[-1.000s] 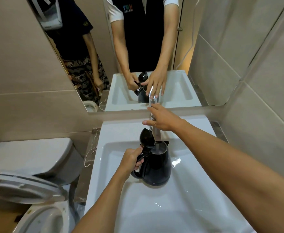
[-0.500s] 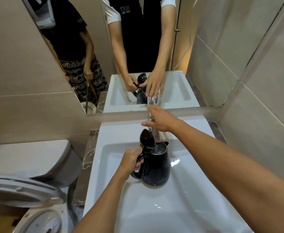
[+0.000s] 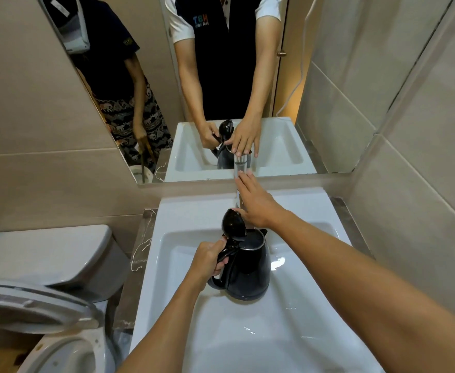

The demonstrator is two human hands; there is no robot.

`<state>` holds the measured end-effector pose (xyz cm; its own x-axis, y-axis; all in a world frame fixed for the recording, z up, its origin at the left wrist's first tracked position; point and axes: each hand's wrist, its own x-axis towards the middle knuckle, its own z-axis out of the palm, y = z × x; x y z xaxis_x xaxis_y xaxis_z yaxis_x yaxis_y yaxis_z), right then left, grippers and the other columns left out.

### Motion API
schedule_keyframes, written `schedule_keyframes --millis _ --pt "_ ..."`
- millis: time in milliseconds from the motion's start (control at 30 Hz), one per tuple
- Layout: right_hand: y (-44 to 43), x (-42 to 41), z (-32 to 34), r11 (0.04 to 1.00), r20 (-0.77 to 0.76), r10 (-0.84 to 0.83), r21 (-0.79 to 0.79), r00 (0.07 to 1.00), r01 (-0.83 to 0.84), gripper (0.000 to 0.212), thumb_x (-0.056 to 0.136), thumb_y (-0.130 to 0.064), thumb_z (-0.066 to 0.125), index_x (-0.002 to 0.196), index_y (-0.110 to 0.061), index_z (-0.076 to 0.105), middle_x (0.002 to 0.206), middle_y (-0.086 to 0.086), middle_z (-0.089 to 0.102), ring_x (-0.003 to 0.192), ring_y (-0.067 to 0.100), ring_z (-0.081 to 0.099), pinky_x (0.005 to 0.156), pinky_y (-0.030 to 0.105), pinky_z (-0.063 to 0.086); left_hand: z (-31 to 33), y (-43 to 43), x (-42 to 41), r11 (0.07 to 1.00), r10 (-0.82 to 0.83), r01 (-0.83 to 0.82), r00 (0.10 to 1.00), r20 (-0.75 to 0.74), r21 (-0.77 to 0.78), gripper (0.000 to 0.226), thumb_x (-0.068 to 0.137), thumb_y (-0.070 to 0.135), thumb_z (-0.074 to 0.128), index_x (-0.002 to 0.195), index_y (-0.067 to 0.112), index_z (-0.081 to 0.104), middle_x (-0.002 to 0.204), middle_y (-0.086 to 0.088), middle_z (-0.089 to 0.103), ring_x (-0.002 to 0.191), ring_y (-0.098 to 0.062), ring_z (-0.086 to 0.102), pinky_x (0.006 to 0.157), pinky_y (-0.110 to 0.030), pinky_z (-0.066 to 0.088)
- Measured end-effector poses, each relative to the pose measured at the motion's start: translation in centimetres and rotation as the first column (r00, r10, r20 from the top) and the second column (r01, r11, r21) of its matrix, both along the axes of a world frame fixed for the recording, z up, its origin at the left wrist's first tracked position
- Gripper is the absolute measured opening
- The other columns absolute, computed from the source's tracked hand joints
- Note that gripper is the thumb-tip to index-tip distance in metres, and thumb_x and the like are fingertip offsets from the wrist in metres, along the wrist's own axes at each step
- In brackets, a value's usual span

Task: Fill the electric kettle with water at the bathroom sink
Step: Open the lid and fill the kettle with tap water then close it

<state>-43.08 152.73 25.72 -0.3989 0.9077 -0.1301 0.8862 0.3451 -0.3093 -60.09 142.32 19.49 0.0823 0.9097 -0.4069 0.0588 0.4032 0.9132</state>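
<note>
In the head view the left hand (image 3: 210, 258) has its grip clenched on the handle of the electric kettle (image 3: 249, 267), which stands upright in the sink (image 3: 288, 332), long axis vertical, lid (image 3: 233, 220) flipped open, spout at 1 o'clock, handle at 8 o'clock. The right hand (image 3: 257, 204) rests spread and unclenched over the faucet (image 3: 239, 200). To fill it well, I judge the open mouth should sit level directly under the outlet, with flow opened gently.

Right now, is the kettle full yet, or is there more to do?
Done: the kettle sits in the sink with its lid flipped open, under the tap. In hand: the left hand grips the handle and the right hand rests on the tap. Left: I can't see the water level, so filling may not be finished.
</note>
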Motion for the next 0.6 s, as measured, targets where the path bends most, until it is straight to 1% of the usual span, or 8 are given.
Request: schedule_keyframes --millis 67,133,233,333,467,533,567,600 --pt "-0.9 0.3 -0.2 0.999 -0.113 -0.027 -0.025 0.993 0.025 0.087 0.106 -0.045 0.051 0.167 -0.008 0.001 0.177 0.008 -0.011 0.165 0.027 -0.012 0.13 0.055 0.02 0.3 -0.3 0.0 1.0 0.002 -0.002 1.0 0.003 0.004 0.051 0.099 0.036 0.053 0.058 0.006 0.054 0.049 -0.005 0.049 0.04 -0.013 0.031 0.042 -0.024 0.021" --pt "-2.5 0.8 -0.4 0.997 -0.256 -0.078 -0.039 0.964 0.07 0.083 0.106 -0.043 0.052 0.167 -0.011 0.005 0.178 0.006 -0.006 0.166 0.026 -0.005 0.13 0.053 0.02 0.5 -0.6 -0.2 1.0 0.005 -0.005 1.0 -0.002 0.003 0.051 0.099 0.038 0.053 0.058 0.006 0.054 0.049 -0.004 0.049 0.039 -0.013 0.031 0.042 -0.024 0.022" --pt "-6.5 2.5 -2.0 0.973 -0.44 -0.228 -0.082 0.869 0.214 0.075 0.106 -0.045 0.052 0.165 -0.015 0.018 0.176 0.005 0.014 0.163 0.023 0.016 0.128 0.043 0.024 0.9 -1.1 -0.4 1.0 0.01 -0.01 1.0 -0.007 0.008 0.052 0.098 0.039 0.053 0.056 0.008 0.053 0.047 -0.003 0.046 0.038 -0.012 0.029 0.041 -0.023 0.021" --pt "-10.6 4.2 -4.8 0.941 -0.482 -0.336 -0.198 0.809 0.273 0.082 0.102 -0.055 0.052 0.166 -0.018 0.016 0.176 0.002 0.017 0.163 0.02 0.019 0.131 0.042 0.021 1.3 -1.8 -0.6 0.999 0.044 -0.044 0.999 0.002 0.006 0.05 0.097 0.04 0.054 0.057 0.01 0.051 0.048 -0.003 0.047 0.038 -0.012 0.029 0.042 -0.023 0.019" --pt "-14.2 4.9 -7.1 0.921 -0.501 -0.368 -0.314 0.783 0.232 0.103 0.088 -0.071 0.06 0.166 -0.027 0.009 0.174 -0.001 0.024 0.16 0.019 0.028 0.127 0.036 0.028 2.0 -2.9 -0.3 0.998 0.067 -0.068 0.998 0.004 0.007 0.053 0.099 0.043 0.051 0.058 0.009 0.052 0.046 -0.002 0.047 0.037 -0.011 0.03 0.042 -0.025 0.018" --pt "-15.2 4.6 -7.1 0.923 -0.53 -0.35 -0.337 0.773 0.187 0.093 0.088 -0.063 0.069 0.158 -0.045 0.011 0.165 -0.009 0.034 0.152 0.013 0.036 0.119 0.025 0.032 2.2 -3.6 -0.1 0.996 0.084 -0.084 0.996 -0.006 0.008 0.057 0.097 0.048 0.052 0.057 0.008 0.052 0.045 -0.002 0.046 0.036 -0.011 0.03 0.043 -0.025 0.018" --pt "-15.4 4.4 -6.8 0.926 -0.54 -0.338 -0.338 0.771 0.169 0.088 0.089 -0.056 0.073 0.149 -0.057 0.009 0.156 -0.017 0.039 0.145 0.008 0.041 0.113 0.017 0.033 2.3 -3.9 0.0 0.996 0.092 -0.092 0.996 -0.018 0.007 0.058 0.096 0.05 0.053 0.056 0.008 0.052 0.043 -0.001 0.046 0.036 -0.01 0.03 0.043 -0.025 0.018" --pt "-15.5 4.2 -6.7 0.93 -0.552 -0.325 -0.334 0.768 0.154 0.088 0.089 -0.052 0.076 0.142 -0.064 0.007 0.15 -0.021 0.042 0.14 0.005 0.044 0.109 0.014 0.035 2.4 -4.2 0.1 0.995 0.101 -0.101 0.994 -0.03 0.004 0.059 0.095 0.053 0.054 0.056 0.009 0.051 0.042 0.0 0.045 0.035 -0.01 0.03 0.042 -0.024 0.018"
